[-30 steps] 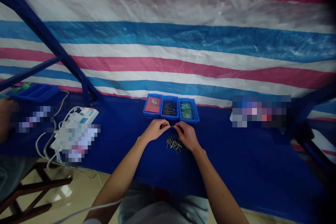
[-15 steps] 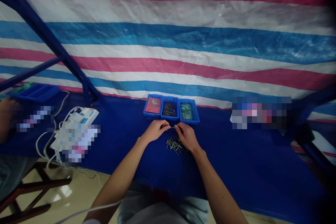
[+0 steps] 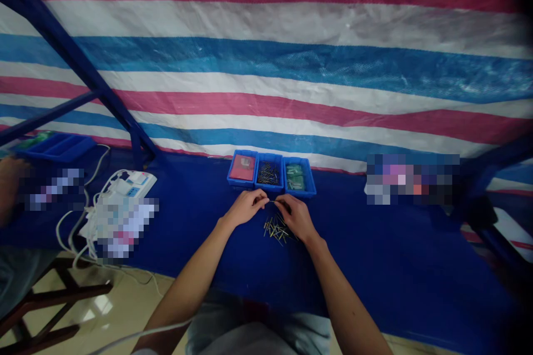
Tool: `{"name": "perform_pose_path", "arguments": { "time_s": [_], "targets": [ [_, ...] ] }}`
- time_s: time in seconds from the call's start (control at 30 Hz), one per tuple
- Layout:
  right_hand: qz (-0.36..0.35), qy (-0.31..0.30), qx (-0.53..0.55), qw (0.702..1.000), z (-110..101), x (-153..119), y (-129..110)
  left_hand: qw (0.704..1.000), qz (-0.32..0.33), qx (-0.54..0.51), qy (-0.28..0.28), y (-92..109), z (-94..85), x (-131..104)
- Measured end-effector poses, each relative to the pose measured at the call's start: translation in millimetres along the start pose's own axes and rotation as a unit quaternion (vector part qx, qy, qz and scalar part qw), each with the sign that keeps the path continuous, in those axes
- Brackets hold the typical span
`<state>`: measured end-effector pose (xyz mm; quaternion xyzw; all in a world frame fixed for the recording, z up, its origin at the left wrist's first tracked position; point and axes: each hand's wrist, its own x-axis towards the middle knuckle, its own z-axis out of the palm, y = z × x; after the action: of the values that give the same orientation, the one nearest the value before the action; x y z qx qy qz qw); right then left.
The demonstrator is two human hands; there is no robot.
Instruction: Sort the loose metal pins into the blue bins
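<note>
Between my two hands runs a thin metal pin (image 3: 271, 201), too small to make out in detail. My left hand (image 3: 246, 206) pinches its left end, and my right hand (image 3: 293, 212) pinches the right end. Just below the fingers, a loose pile of thin gold-coloured pins (image 3: 275, 229) lies on the blue tabletop (image 3: 258, 266). Beyond my hands stand three blue bins side by side: the left bin (image 3: 242, 182) has a pink piece in it, the middle bin (image 3: 270, 186) dark thin pins, the right bin (image 3: 300, 193) green bagged items.
To the left lie a white power strip (image 3: 141, 180) and tangled white cables (image 3: 77, 233). At the far left are a blue divided tray (image 3: 62, 147) and another person's hand (image 3: 12, 177). A blue metal frame (image 3: 87, 77) slants in front of the striped sheet (image 3: 266, 55).
My fingertips have drawn slightly closer together around the pin, the right hand shifting a little to the left. The pile and bins have not moved.
</note>
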<state>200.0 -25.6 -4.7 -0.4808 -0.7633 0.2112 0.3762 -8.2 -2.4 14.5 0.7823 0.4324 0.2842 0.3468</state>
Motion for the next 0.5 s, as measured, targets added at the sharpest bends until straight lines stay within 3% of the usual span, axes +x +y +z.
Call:
{"name": "perform_pose_path", "arguments": {
  "time_s": [0.5],
  "targets": [
    [-0.009,-0.015,0.013,1.0,3,-2,3,0.998,0.048,0.038,-0.002,-11,4.2,0]
  ]
}}
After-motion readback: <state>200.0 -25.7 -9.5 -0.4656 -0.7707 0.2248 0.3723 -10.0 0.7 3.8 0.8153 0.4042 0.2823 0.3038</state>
